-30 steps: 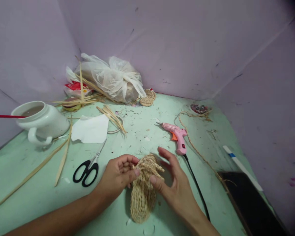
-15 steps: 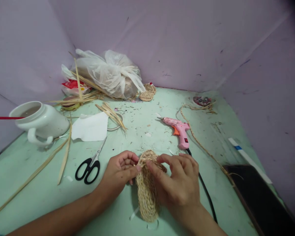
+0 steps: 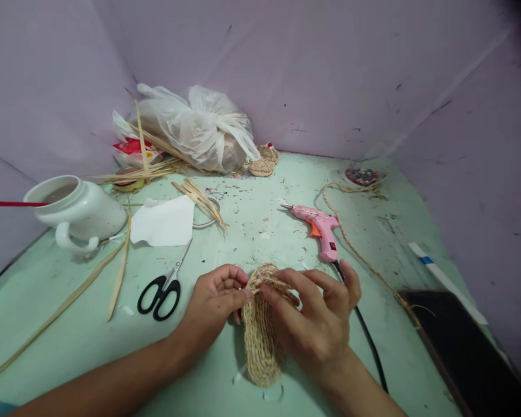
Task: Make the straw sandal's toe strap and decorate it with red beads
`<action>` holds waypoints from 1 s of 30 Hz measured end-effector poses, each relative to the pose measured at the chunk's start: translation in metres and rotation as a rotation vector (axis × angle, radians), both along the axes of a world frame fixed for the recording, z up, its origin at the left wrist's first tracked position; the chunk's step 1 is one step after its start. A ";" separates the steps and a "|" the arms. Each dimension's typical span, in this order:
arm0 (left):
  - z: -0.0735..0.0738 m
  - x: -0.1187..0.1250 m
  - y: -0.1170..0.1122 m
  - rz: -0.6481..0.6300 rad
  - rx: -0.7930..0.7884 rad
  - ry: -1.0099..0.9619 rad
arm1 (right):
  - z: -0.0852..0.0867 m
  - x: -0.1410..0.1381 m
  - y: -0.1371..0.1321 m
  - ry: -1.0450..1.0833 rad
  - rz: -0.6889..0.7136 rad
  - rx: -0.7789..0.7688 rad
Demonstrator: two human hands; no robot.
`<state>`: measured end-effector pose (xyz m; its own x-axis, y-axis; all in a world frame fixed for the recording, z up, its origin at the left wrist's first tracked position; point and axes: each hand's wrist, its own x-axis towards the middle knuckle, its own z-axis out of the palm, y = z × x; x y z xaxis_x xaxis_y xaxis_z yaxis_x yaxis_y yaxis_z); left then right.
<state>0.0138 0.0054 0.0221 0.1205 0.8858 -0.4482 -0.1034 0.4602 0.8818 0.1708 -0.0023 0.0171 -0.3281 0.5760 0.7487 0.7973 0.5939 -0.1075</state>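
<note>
A small woven straw slipper (image 3: 263, 341) made of braided cord lies lengthwise before me on the green tabletop. My left hand (image 3: 219, 295) pinches its upper left edge between thumb and curled fingers. From the other side, my right hand (image 3: 319, 315) holds the strap area near the top, thumb and index finger closed on the braid and the other fingers raised. The right palm hides part of the slipper's right side. Black-handled scissors (image 3: 160, 295) lie left of my left hand. Beyond my right hand rests a pink glue gun (image 3: 321, 226).
A white mug (image 3: 82, 208) with a red stick stands at left. Straw strips (image 3: 200, 200) and white paper (image 3: 165, 223) lie nearby. At the back are a plastic bag (image 3: 200, 127) and small woven pieces (image 3: 264, 162). A braided cord (image 3: 356, 255) reaches a dark phone-like slab (image 3: 455, 341) at right.
The fingers of my right hand have lifted and spread a little while thumb and index finger stay at the slipper's top. My left hand keeps its pinch. The whole view has shifted slightly.
</note>
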 end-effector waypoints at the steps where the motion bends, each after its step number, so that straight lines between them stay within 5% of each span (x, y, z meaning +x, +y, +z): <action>1: -0.001 0.000 0.000 0.008 0.001 0.000 | 0.000 0.000 0.000 0.001 0.015 0.010; 8: -0.001 0.001 0.000 0.062 -0.029 -0.036 | -0.003 0.002 -0.010 0.007 0.152 -0.019; 14: -0.001 0.001 0.001 0.071 -0.004 0.023 | 0.005 -0.001 -0.011 0.041 0.277 -0.197; 20: -0.005 -0.001 0.002 0.054 -0.036 -0.029 | 0.007 0.005 -0.003 0.140 0.143 -0.159; 27: 0.002 0.001 0.001 0.029 -0.013 0.014 | 0.017 0.006 -0.001 0.280 0.147 -0.233; 30: 0.004 0.002 0.001 -0.006 -0.022 0.031 | 0.023 0.002 0.001 0.180 0.102 -0.284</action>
